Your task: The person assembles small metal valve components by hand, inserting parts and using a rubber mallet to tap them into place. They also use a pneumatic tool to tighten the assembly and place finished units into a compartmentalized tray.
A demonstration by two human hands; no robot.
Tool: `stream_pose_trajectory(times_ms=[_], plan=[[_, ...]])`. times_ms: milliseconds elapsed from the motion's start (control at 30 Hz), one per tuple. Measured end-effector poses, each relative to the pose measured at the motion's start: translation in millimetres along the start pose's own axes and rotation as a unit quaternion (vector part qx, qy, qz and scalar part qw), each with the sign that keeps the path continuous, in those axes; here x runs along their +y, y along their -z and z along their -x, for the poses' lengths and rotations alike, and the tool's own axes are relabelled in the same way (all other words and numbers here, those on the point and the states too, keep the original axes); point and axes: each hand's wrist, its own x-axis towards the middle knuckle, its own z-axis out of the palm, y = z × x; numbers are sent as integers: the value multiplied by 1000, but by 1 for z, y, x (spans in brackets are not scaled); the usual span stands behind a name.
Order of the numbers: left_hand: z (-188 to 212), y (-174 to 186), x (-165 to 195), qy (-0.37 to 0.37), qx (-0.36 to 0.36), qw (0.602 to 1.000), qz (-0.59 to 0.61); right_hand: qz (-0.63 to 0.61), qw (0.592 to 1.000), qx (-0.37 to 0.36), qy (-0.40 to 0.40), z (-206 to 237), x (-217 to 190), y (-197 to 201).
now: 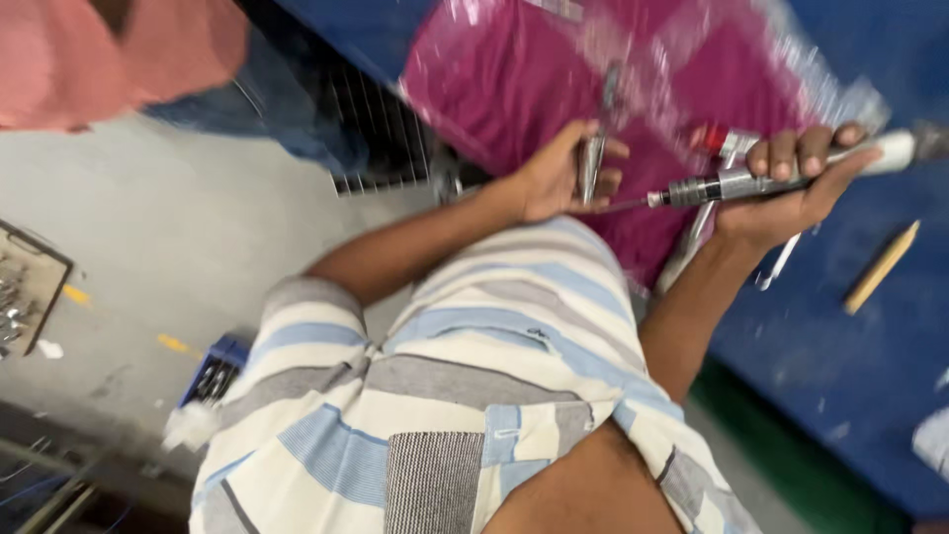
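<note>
So the main thing here is a slim metal rotary tool (727,185), pen-shaped, with a thin bit sticking out toward the left. It lies across the right hand (791,193), fingers curled over the top of the barrel and closed on it, held just above a magenta cloth in clear plastic wrap (554,79). The left hand (563,178) is closed around a small metal piece (593,163), upright in the grip; too blurry to say what it is exactly. The bit's tip sits just beside the left hand, so the two hands are near each other but not touching.

Container-wise, there's a flat dark tray (40,287) on the floor at the far left with small metal bits in it, and a little blue box (213,371) on the floor by the person's striped shirt (445,396); can't tell what's in that one.

The wrapped cloth lies on a blue table (840,356), with a wooden pencil (882,267) off to the right, well apart from the hands. The table's edge runs diagonally down past the right forearm, green strip under it. Grey floor (178,227) is open to the left. Someone in a pink top (109,54) stands at the top left.
</note>
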Motion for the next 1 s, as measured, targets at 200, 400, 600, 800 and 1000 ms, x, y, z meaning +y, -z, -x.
stream_pose_trajectory(times_ms=[200, 400, 600, 800, 1000], plan=[[-1, -5, -17, 56, 48, 996, -41, 292, 940, -101, 146, 59, -90, -90], [-25, -15, -36, 117, 24, 993, 7, 358, 894, -33, 267, 69, -43, -104], [-47, -10, -51, 126, 59, 989, 47, 356, 892, -26, 277, 76, -4, -119], [-35, -19, -56, 114, 71, 991, 22, 354, 892, 69, 274, 79, 16, -139], [-24, -26, -51, 115, 73, 991, 4, 329, 904, 76, 263, 78, 19, -146]])
